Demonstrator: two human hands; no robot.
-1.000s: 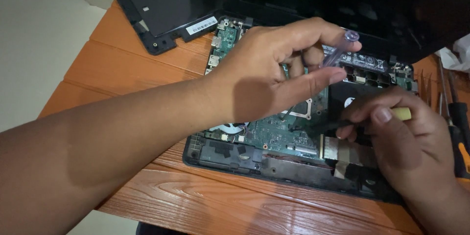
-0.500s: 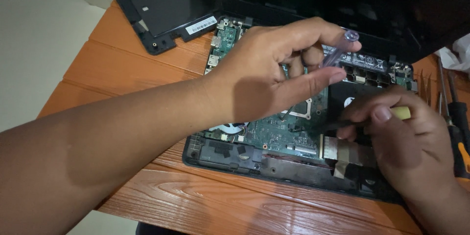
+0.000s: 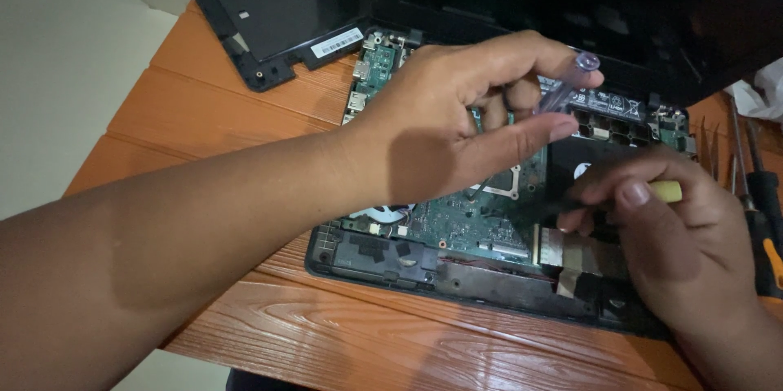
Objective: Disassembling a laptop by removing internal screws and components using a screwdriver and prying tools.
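Both hands have hardly moved since the earlier frames: the left hand (image 3: 457, 126) hangs in the same spot over the opened laptop (image 3: 457, 252), and the right hand (image 3: 661, 228) has only shifted a touch, its thumb now lying further along the tool it grips.

That left hand pinches a small clear syringe (image 3: 563, 85), a slim see-through plastic tube with a rounded cap end poking out past the forefinger; thumb below, fingers curled above. The right hand is closed around a tool with a pale yellow handle (image 3: 667, 189); its tip is hidden under the fingers.

Under both lies the laptop's bare green board (image 3: 469, 224), flat and studded with small parts, set in a black plastic shell with a dark glossy screen standing at the table's far edge. The syringe is held above the board's far right part, well clear of it, while the yellow tool sits lower, just right of the board.

A black matte cover panel (image 3: 269, 16) lies at the table's far left corner. The table (image 3: 220, 106) is orange-brown with a grooved wood grain. Screwdrivers (image 3: 763, 212) lie along its right edge.
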